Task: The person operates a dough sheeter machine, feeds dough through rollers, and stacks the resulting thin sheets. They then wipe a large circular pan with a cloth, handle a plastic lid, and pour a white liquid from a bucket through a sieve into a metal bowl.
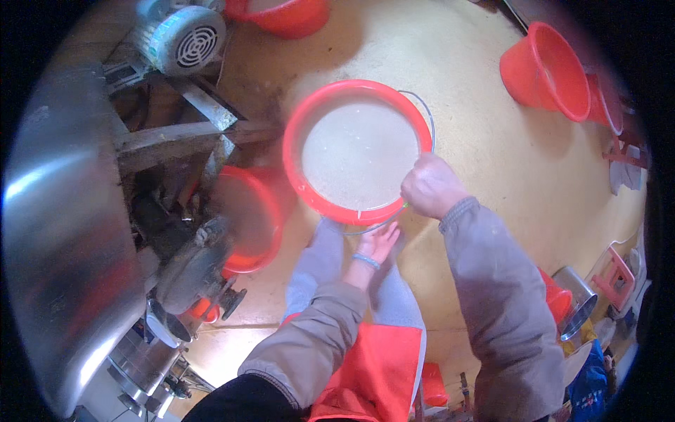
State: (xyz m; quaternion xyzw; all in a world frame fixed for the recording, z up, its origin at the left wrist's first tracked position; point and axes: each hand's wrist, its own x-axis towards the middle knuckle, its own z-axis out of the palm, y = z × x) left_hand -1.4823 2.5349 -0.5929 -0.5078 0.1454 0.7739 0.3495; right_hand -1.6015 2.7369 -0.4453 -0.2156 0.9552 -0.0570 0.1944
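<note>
A red bucket (297, 184) full of a pale, cloudy liquid (360, 151) is in front of me. My right hand (434, 186) is closed at its right side, gripping the thin wire handle (430, 116) close against the rim. Whether the fingers also hook the rim is hidden. Just below the near edge, my left hand (380, 243) is open with its fingers spread, beside the near part of the handle. It holds nothing that I can see, and I cannot tell whether it touches the bucket's wall.
Another red bucket (271, 211) stands at left beneath dark machinery with a motor (186, 42) and a large metal sheet (70, 211). More red buckets (545, 74) stand at far right. A metal pot (578, 302) lies near lower right. The floor (485, 162) is yellowish.
</note>
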